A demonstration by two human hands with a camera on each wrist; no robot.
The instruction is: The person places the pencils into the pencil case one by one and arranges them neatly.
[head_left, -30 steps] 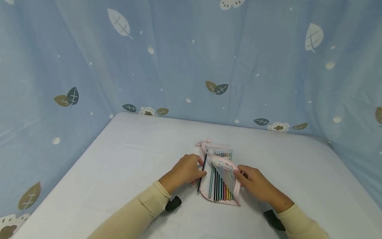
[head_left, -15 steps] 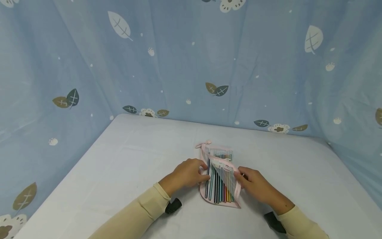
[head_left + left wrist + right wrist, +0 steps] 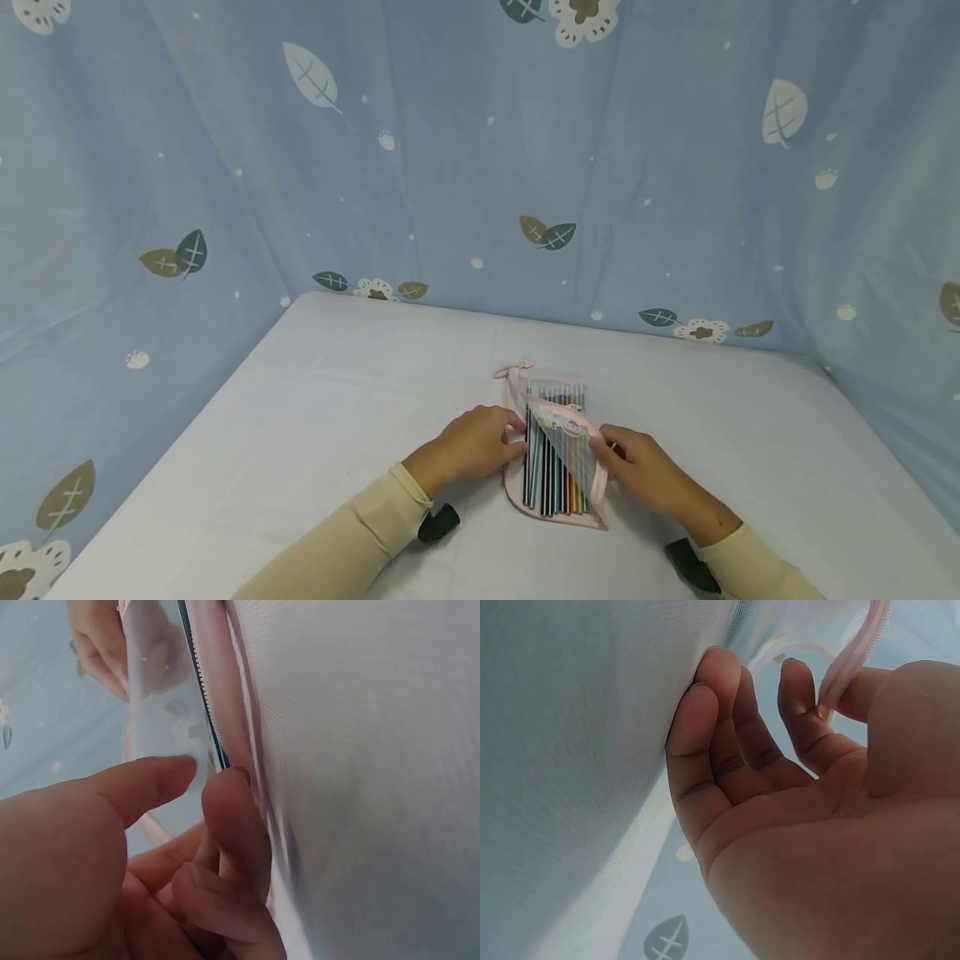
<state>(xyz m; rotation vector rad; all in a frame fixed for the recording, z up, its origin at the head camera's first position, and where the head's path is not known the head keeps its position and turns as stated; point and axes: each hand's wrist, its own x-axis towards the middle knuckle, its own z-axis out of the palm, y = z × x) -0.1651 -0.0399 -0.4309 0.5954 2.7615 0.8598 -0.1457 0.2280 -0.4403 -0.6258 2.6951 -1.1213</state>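
Note:
A see-through pencil pouch (image 3: 513, 497) with pink zipper trim lies on the white table, its upper flap folded back. Several coloured pencils (image 3: 551, 483) lie side by side in it, dark ones to the left, red and yellow to the right. At the pouch's left edge is my left hand (image 3: 476, 446), beside the leftmost dark pencil (image 3: 202, 686); in the left wrist view thumb and index finger stand apart with nothing pinched between them. My right hand (image 3: 645, 468) pinches the flap's pink zipper edge (image 3: 855, 656) between thumb and index finger, its other fingers loosely bent.
A white cloth covers the table (image 3: 375, 375). Behind it and at the sides hangs a blue curtain (image 3: 450, 167) with leaf and flower prints. Dark wrist-worn devices show under the left cuff (image 3: 438, 523) and the right cuff (image 3: 692, 565).
My left hand has moved slightly right, bringing a dark pencil from the pouch's left edge in beside the others. Its thumb and finger have parted. The right hand keeps hold of the flap.

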